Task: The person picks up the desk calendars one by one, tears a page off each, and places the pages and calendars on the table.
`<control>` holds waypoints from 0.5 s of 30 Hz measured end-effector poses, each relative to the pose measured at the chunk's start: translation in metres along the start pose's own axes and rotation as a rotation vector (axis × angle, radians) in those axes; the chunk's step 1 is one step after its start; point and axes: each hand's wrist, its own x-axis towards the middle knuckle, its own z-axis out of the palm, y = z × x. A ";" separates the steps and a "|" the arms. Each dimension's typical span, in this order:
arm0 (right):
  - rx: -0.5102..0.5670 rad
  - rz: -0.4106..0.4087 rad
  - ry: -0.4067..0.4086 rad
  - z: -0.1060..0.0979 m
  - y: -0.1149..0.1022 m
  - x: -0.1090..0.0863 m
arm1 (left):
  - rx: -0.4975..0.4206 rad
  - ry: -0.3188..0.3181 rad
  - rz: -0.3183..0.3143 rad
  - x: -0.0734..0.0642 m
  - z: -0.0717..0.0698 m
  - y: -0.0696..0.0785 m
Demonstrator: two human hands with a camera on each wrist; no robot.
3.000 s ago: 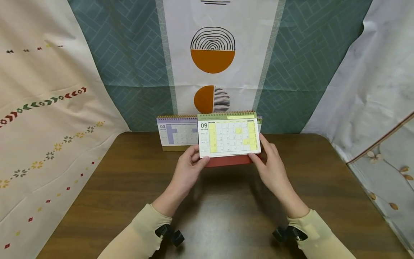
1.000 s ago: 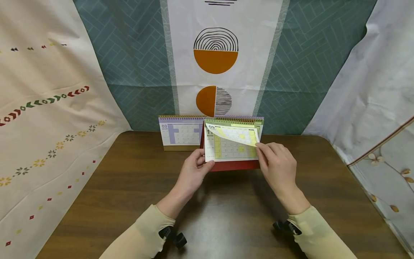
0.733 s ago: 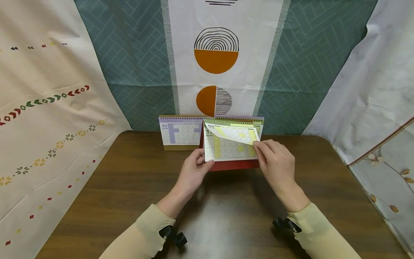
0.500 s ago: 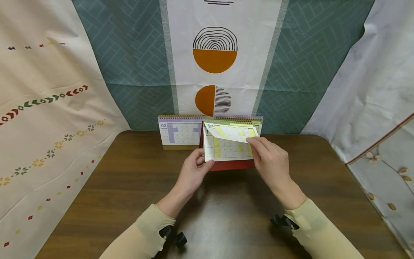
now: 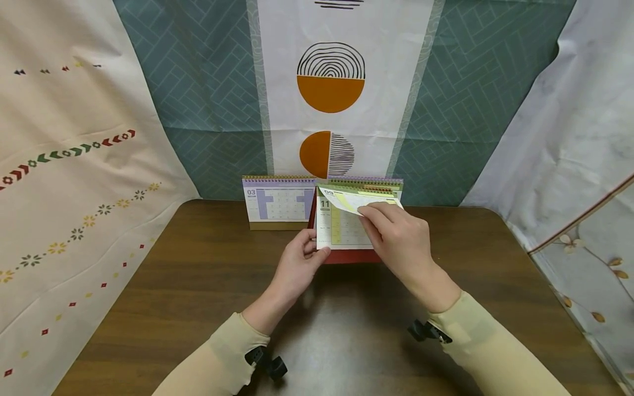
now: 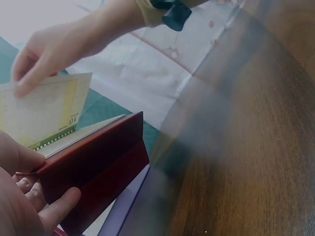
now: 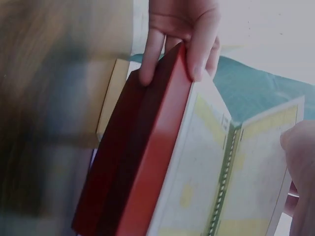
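Observation:
A spiral-bound desk calendar [image 5: 327, 235] with a red stand [image 5: 349, 257] is held off the table in the head view. My left hand [image 5: 297, 264] grips its lower left corner, the thumb in front and the fingers behind. Between thumb and fingers my right hand [image 5: 398, 239] pinches the lower edge of the 09 page [image 5: 342, 201], which curls up and bares the 11 page beneath. The back of that lifted page [image 6: 44, 105] reads 10 in the left wrist view. In the right wrist view the page [image 7: 261, 162] stands away from the rings.
Behind, on the wooden table [image 5: 198, 286], stands a purple calendar [image 5: 282, 204] showing 03, with a tan base. The top of another calendar [image 5: 398, 190] shows past the held one's right side. A patterned cloth [image 5: 208, 99] hangs at the back; pale cloths flank the table.
Three seconds ago both hands held the calendar by its lower corners, the 09 page flat. My right hand has since taken that page's edge and lifted it, moving up and left.

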 end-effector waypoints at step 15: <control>0.074 -0.031 0.011 -0.001 -0.018 0.025 | 0.066 0.013 0.011 -0.001 0.002 -0.004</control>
